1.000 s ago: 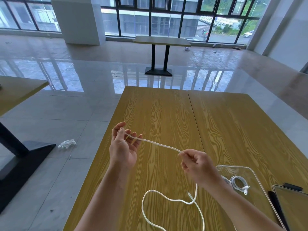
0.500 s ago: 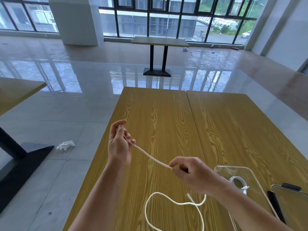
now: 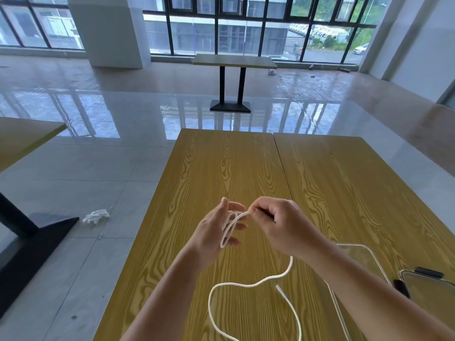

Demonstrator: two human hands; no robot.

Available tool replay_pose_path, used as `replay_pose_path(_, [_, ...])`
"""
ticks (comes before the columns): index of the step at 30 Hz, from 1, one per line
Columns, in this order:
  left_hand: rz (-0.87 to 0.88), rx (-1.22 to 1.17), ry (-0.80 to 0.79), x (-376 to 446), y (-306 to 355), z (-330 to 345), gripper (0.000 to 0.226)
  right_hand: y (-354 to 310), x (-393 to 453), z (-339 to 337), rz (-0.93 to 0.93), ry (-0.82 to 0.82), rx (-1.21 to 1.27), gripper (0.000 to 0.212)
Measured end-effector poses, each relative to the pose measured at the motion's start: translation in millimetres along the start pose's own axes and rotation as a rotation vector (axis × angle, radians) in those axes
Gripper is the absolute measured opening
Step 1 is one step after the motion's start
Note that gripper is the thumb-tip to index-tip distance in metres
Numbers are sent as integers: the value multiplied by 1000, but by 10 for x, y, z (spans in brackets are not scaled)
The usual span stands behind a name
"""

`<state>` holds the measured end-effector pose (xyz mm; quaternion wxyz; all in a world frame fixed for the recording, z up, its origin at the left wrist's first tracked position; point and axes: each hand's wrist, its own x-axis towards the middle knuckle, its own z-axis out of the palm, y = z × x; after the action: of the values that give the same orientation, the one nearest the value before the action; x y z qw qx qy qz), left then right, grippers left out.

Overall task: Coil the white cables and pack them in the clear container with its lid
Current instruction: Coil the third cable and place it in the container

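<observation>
A white cable (image 3: 246, 285) lies in loose curves on the wooden table (image 3: 221, 168) and rises to both hands. My left hand (image 3: 214, 232) is held over the table with its fingers spread, and a loop of the cable runs round them. My right hand (image 3: 280, 225) pinches the cable at the top of that loop, right beside the left fingertips. The clear container (image 3: 364, 247) stands at the right, mostly hidden behind my right forearm. Its lid (image 3: 430, 294), with a black latch, lies next to it near the right edge.
The cable's free end (image 3: 280, 291) lies on the table below my right wrist. Another table (image 3: 24, 136) with a black base (image 3: 37, 235) stands at the left, and a crumpled white glove (image 3: 96, 216) lies on the floor. A third table (image 3: 234, 61) stands far back.
My right hand has moved up and left to meet the left hand, laying the stretched cable into a loop round the left fingers. The slack on the table has shortened.
</observation>
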<state>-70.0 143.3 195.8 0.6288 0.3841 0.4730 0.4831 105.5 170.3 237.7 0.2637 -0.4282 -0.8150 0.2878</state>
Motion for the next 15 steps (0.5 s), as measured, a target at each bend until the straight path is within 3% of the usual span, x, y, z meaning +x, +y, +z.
replay_pose_path(3, [-34,-36,-146,-71,-5,21,55,68,49,-9,28,65,-46,24])
replay_pose_path(8, [-28,104,-243,-135,-8,32,33,168,26,-9,37,39,-41,18])
replay_pose_path(13, [-29,68,-125,-136,-49,-66,37,295,8,-246,79,-113,-12,8])
replay_pose_path(15, [-5,0,-44,-125,-77,-116,39,367,21,-381,92,-92,-56,7])
